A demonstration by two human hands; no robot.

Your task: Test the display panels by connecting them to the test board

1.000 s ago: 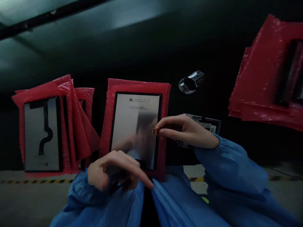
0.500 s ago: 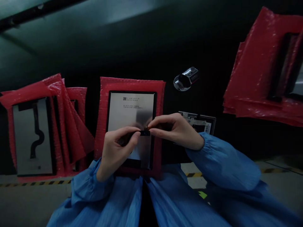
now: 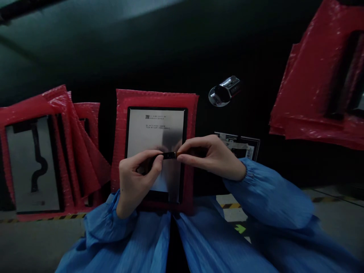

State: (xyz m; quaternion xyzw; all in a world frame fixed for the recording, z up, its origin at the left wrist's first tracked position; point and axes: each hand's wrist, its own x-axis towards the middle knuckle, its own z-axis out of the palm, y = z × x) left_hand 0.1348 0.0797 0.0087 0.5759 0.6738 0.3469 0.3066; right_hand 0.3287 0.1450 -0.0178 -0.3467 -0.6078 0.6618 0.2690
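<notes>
A display panel [image 3: 142,138] lies with its silvery, printed back facing up on a red bubble-wrap sleeve [image 3: 191,113] before me. My left hand [image 3: 138,176] pinches a black ribbon cable [image 3: 168,156] between thumb and forefinger, just above the panel's lower half. From the other side, my right hand [image 3: 212,157] pinches a narrow orange-brown flex strip [image 3: 178,154]. The strip's end meets the black cable's end in the gap between my fingertips. Whether the two are joined is too small to tell.
To the left, panels in red sleeves [image 3: 81,151] are stacked, the nearest panel [image 3: 22,163] showing its ribbon cable. More red sleeves [image 3: 309,87] lie far right. A shiny metal cylinder [image 3: 227,91] rests behind my right hand. A circuit-board-like part [image 3: 247,146] sits by my right wrist.
Both hands stay pinched. The left hand has shifted slightly left, so more of the black cable shows between my fingertips. The flex strip now lines up with its end. The view has tilted slightly.
</notes>
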